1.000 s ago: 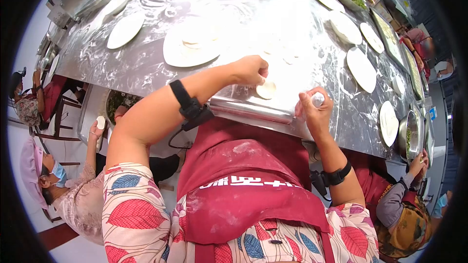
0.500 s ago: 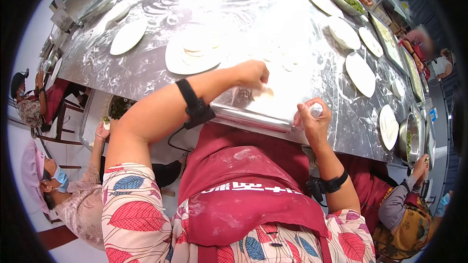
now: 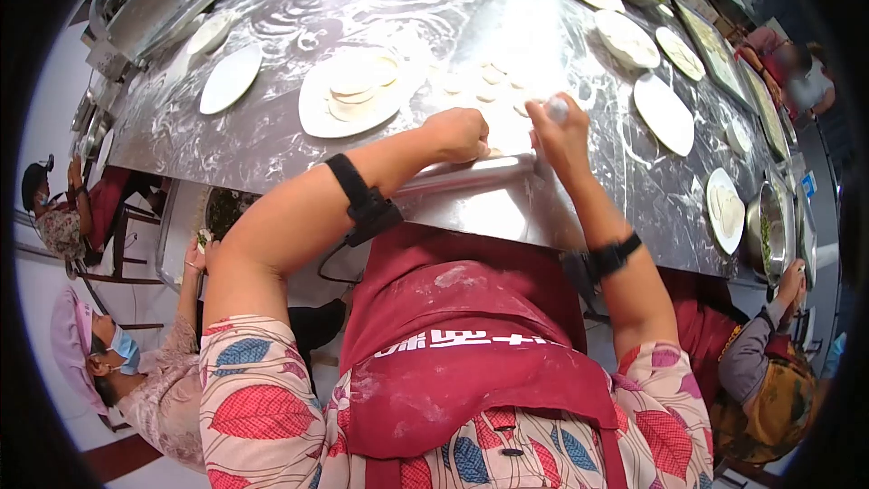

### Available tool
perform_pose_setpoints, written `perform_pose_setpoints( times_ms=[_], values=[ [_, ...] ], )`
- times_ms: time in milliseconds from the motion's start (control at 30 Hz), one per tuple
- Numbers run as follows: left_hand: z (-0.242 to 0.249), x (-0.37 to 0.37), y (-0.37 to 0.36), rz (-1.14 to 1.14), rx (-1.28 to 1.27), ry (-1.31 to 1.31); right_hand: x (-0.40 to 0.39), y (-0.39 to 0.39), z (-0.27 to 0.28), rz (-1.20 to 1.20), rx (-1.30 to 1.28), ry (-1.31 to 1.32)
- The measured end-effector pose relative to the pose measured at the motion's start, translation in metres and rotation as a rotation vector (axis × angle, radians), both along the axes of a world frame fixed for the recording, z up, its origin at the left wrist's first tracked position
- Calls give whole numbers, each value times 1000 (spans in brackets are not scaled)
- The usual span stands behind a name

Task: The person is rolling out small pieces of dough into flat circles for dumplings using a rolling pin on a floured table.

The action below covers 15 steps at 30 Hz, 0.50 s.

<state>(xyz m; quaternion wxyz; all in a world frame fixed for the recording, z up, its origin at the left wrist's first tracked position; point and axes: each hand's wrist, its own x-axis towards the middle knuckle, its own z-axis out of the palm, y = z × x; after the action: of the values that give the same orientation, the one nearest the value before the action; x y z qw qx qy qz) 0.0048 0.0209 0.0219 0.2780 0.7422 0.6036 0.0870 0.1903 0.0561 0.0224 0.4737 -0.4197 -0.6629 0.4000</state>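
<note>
The left hand pinches a dough disc on the steel table, while the right hand grasps a rolling pin.

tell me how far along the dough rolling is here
Done: a stack of rolled wrappers sits on a round board. In hand: the left hand holds a dough piece at the table edge, and the right hand grips a rolling pin. Left: small unrolled dough pieces lie beyond the hands.
</note>
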Motion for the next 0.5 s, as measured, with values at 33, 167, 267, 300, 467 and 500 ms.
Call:
perform_pose_setpoints(
  times_ms=[33, 167, 267, 300, 467, 500],
  values=[
    [0, 4, 1, 5, -3, -14, -5, 10, -3, 30, -20, 36],
    [-6, 4, 5, -52, 41, -47, 10, -14, 1, 8, 4, -16],
    [-8, -5, -5, 34, -77, -242, 39, -62, -6, 14, -109, 79],
    [-7, -9, -8, 89, -206, -347, 38, -59, -9, 19, -79, 94],
    [-1, 2, -5, 28, -1, -48, 1, -7, 1, -41, -19, 24],
    [2, 7, -2, 33, -19, -12, -4, -1, 0, -9, -45, 68]
  ],
)
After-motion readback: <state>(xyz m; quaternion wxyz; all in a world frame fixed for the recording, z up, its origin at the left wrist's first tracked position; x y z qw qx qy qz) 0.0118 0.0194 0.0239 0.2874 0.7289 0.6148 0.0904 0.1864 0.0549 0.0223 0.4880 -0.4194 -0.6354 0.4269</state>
